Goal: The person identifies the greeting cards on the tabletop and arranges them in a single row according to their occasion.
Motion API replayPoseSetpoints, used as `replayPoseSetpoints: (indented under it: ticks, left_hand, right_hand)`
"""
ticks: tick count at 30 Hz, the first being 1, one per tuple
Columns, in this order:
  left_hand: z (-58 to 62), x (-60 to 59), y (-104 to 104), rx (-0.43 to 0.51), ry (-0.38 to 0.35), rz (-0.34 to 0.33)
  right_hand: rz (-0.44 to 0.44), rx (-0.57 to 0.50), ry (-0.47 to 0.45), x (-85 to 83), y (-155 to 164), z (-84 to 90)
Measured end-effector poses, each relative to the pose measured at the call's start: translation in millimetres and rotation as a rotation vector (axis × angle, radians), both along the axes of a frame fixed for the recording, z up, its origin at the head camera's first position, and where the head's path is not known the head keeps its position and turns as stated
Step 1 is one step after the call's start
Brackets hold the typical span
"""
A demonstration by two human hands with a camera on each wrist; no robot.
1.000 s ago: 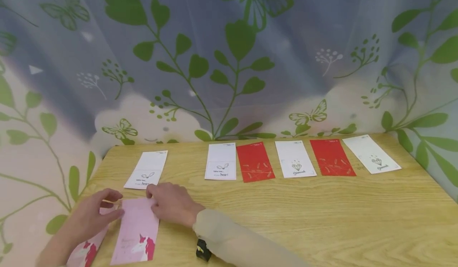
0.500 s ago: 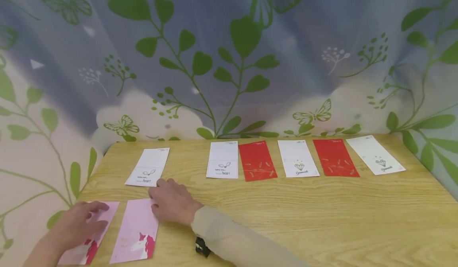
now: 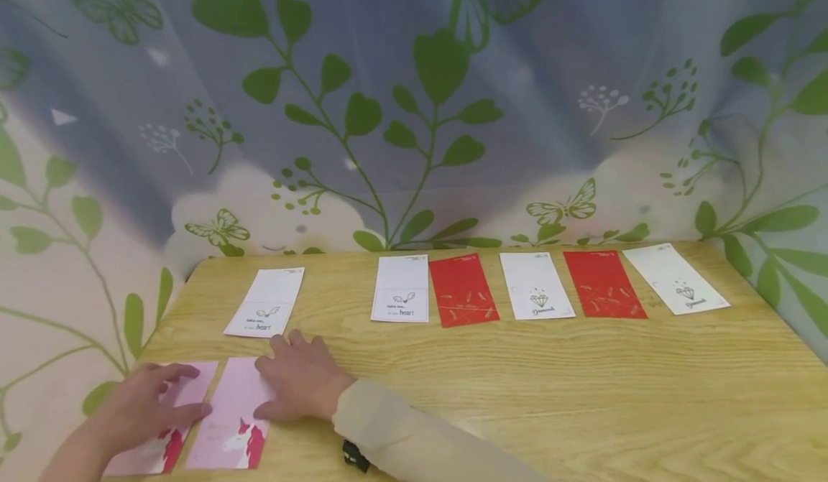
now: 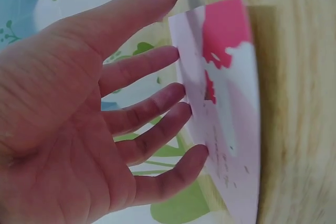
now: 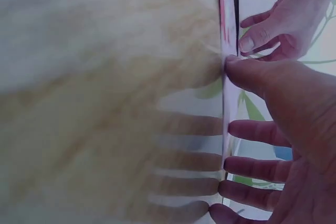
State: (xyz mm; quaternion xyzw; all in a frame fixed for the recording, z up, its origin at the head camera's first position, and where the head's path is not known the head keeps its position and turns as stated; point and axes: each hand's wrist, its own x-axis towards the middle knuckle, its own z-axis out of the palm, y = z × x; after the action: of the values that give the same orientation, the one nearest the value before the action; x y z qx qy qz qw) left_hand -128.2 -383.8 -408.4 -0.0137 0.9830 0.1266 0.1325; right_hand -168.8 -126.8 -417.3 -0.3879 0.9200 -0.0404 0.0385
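Observation:
Two pink cards printed with a white unicorn and magenta mane lie side by side at the table's front left, a narrow strip of wood between them. My left hand (image 3: 139, 410) rests on the left pink card (image 3: 171, 453), fingers spread and gently bent; the left wrist view has its fingertips along the card (image 4: 231, 119). Its thumb reaches the edge of the right pink card (image 3: 223, 424). On that card's right side lie the thumb and fingertips of my right hand (image 3: 304, 381), spread out. The right wrist view sees the cards nearly edge-on.
Behind the hands lies a white card (image 3: 265, 302) with wings and lettering. Along the table's back are another such white card (image 3: 399, 288), two red cards (image 3: 463, 290) and two white diamond cards (image 3: 537, 286). A leaf-patterned curtain (image 3: 414, 108) hangs behind the wooden table (image 3: 517, 396).
My left hand has moved left and down from between the pink cards onto the left one. The right pink card has slid slightly left, and my right hand has spread its fingers beside it.

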Motion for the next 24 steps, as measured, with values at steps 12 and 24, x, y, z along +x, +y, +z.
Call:
replayPoseSetpoints:
  ticks: [12,24]
  left_hand:
    - [-7.3,-0.2,-4.0,-0.001,0.042,-0.013]
    - [-5.7,1.5,-3.7,0.002,0.054,-0.017]
  right_hand:
    - [-0.022,0.01,0.057,4.2,-5.4,-1.9]
    - [-0.038,0.011,0.064,7.1,-8.1,-2.8]
